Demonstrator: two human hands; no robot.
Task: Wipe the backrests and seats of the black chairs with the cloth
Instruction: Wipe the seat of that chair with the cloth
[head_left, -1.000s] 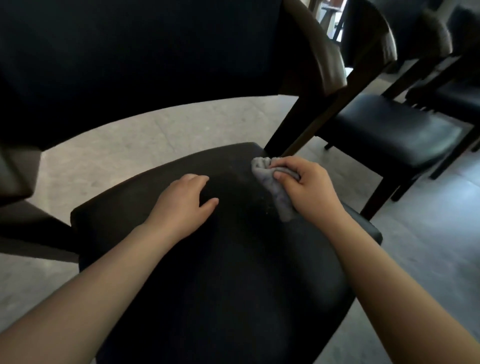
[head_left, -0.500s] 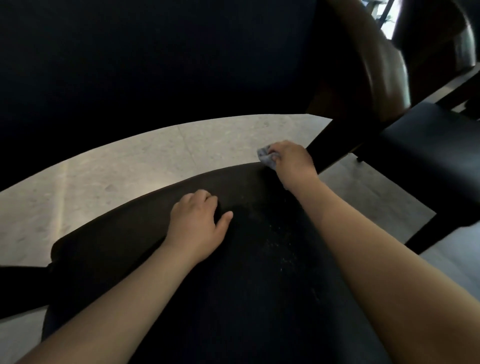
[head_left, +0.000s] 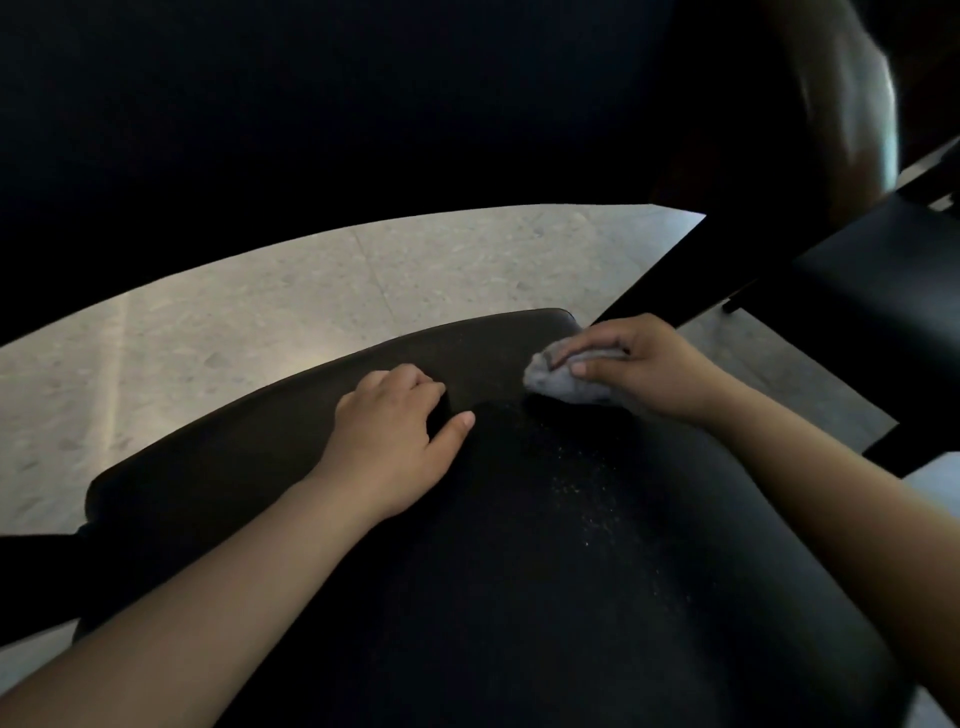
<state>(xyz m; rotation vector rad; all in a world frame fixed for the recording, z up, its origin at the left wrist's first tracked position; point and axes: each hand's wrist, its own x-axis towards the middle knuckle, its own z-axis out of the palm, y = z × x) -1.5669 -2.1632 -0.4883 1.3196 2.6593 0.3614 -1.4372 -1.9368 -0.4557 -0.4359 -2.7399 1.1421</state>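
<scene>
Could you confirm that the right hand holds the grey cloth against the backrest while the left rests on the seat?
Not the backrest: the head view shows the right hand holding the grey cloth on the seat, at its far corner. The left hand does rest there.

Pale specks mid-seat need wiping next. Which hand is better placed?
Right. The right hand grips the cloth on the seat near its far corner, just beyond the specks. The left hand rests on the seat, holding nothing.
</scene>
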